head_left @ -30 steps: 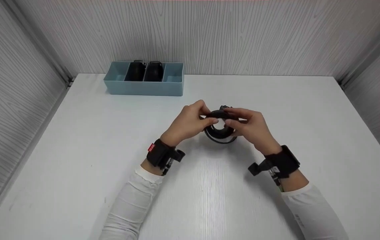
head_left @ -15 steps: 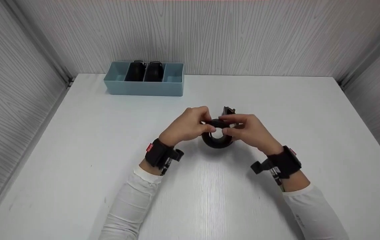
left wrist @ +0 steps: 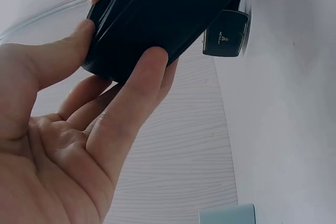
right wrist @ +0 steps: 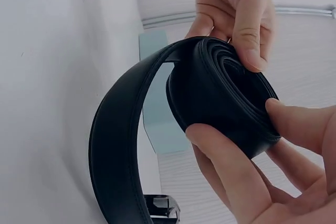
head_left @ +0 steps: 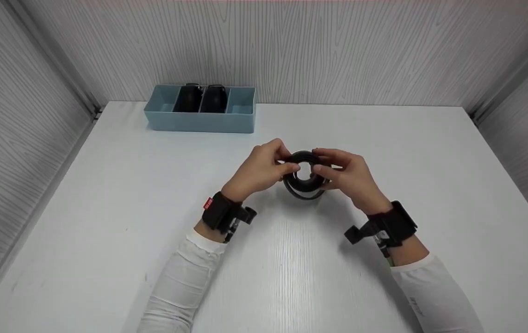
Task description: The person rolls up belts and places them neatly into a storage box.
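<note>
Fingers of left hand [head_left: 260, 170] and right hand [head_left: 348, 177] pinch a coiled black leather belt [head_left: 304, 181] above the white table [head_left: 106, 208], mid-table. Coil upright, opening facing the person; outer turn loose. Blue plastic divided tray [head_left: 200, 121] holding two black rolls [head_left: 201, 99] stands well apart, far left.

Recording booth, white table [head_left: 106, 222], grey panel walls [head_left: 291, 51], wrist-worn cameras [head_left: 226, 215]

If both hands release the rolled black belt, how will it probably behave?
The belt is probably springy: its outer turn already stands away from the tight coil, so it would likely unroll. On edge it might roll. The buckle end looks heavier and would probably drop first.
</note>
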{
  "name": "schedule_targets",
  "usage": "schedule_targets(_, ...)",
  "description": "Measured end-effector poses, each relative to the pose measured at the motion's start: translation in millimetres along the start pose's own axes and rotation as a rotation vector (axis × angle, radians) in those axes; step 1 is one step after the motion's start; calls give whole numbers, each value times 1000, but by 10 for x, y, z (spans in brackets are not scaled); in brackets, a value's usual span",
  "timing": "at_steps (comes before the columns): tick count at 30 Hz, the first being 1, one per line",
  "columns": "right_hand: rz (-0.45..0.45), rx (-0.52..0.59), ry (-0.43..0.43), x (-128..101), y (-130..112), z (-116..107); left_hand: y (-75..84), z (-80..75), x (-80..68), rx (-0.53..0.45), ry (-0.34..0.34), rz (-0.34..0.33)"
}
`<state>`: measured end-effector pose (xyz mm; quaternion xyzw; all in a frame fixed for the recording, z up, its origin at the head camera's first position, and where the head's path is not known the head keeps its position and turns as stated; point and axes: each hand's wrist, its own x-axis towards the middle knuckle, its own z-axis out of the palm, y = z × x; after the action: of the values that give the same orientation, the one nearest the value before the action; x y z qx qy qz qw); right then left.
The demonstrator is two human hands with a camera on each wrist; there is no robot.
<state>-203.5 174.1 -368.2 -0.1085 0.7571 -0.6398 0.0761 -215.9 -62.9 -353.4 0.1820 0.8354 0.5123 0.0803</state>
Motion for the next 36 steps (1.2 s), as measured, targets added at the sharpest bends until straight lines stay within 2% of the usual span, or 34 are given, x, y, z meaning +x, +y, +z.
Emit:
schedule_targets(4, 3, -21, -51, -3, -4, -20, 14, -11, -10, 46, -18, 17)
schedule_targets(12, 9, -151, -180, -12, -16, -52, 25, -11, -26, 160, -119, 49)
schedule_targets(16, 24, -116, -160, -16, -16, -58, 28, -9, -26, 140, -109, 28)
schedule_targets(22, 25, -17, -44, -9, -5, -58, -5, 19, -2, 44, -32, 10)
schedule_targets(25, 14, 9, -23, -5, 10, -63, -26, 32, 11, 10, -15, 14)
schedule_targets(30, 13, -37, -73, -6, 2, -67, -22, 25, 0, 52, -28, 37)
schedule_targets(36, 18, -159, -173, -19, -19, -71, -5, 12, -26, 164, -96, 51)
